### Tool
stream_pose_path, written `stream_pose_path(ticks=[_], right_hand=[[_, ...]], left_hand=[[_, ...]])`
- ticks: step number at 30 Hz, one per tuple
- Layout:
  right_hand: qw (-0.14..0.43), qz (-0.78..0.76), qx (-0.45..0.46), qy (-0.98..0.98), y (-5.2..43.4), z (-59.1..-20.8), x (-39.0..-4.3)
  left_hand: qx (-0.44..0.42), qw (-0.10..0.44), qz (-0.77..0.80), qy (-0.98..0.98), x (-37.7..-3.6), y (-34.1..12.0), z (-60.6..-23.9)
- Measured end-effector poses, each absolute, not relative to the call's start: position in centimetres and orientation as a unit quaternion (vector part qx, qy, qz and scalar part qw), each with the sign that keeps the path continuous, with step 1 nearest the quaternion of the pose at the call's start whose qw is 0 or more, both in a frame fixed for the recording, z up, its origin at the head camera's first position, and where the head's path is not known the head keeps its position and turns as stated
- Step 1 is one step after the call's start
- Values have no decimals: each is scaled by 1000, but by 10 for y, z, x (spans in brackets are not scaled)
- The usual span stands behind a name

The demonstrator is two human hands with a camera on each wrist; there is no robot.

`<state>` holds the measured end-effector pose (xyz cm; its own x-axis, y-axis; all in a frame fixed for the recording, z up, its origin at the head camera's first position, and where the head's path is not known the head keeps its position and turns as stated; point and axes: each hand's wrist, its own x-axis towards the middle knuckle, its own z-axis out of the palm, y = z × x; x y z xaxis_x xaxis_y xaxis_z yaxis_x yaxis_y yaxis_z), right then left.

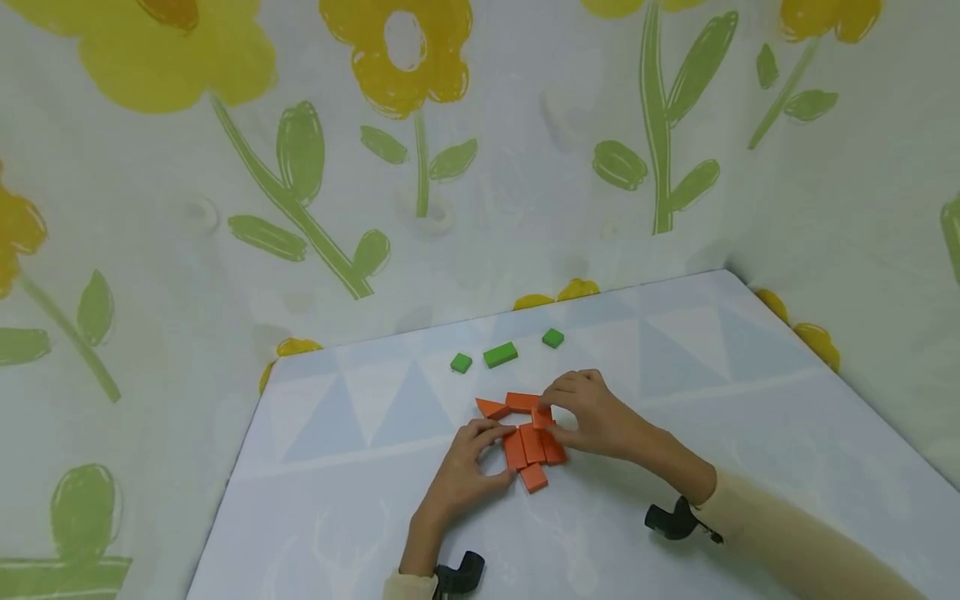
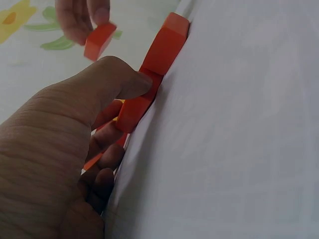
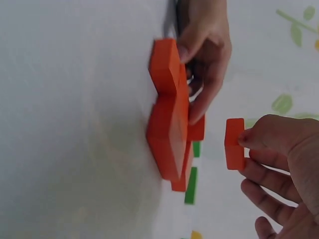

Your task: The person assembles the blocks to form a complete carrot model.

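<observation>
Several orange wooden blocks (image 1: 532,444) lie side by side on the table in a cluster. My left hand (image 1: 465,467) holds the left side of the cluster, its thumb and fingers at opposite ends of the leftmost orange block (image 1: 514,450). A small orange block (image 3: 235,144) is pinched between the thumb and fingers of my right hand (image 1: 596,417), raised above the cluster. Below the cluster, nearest me, sits another small orange block (image 1: 534,477). At its far side are a pointed orange block (image 1: 491,408) and a longer orange block (image 1: 521,402), partly overlapped by the right hand's block.
Farther back lie a small green block (image 1: 461,362), a longer green block (image 1: 500,355) and another small green block (image 1: 553,337). The table (image 1: 315,508) has a pale triangle-patterned cover. Flower-printed fabric (image 1: 510,208) hangs behind it and along the sides.
</observation>
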<state>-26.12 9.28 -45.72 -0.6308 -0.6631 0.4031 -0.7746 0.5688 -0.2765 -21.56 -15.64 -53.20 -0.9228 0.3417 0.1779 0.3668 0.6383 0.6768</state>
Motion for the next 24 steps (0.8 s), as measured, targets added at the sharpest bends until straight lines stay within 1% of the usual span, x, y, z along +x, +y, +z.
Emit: stream_pose_path(ticks=[4,9,18,24], right_hand=[[145,215,444,-857,97,-463,-243],[137,216,466,-847,102,-473,-228],[112,188,475,-852,103,-480,-219],[107,179,479,-853,103,-485,-216]], left_hand=[[-197,19,-376,-905,-217,-157,-532],[-198,18,-374,-906,-217,-157,-532],[-196,17,-379,-904,-216,-157,-532],[-200,23,-374,-905,-216,-157,-532]])
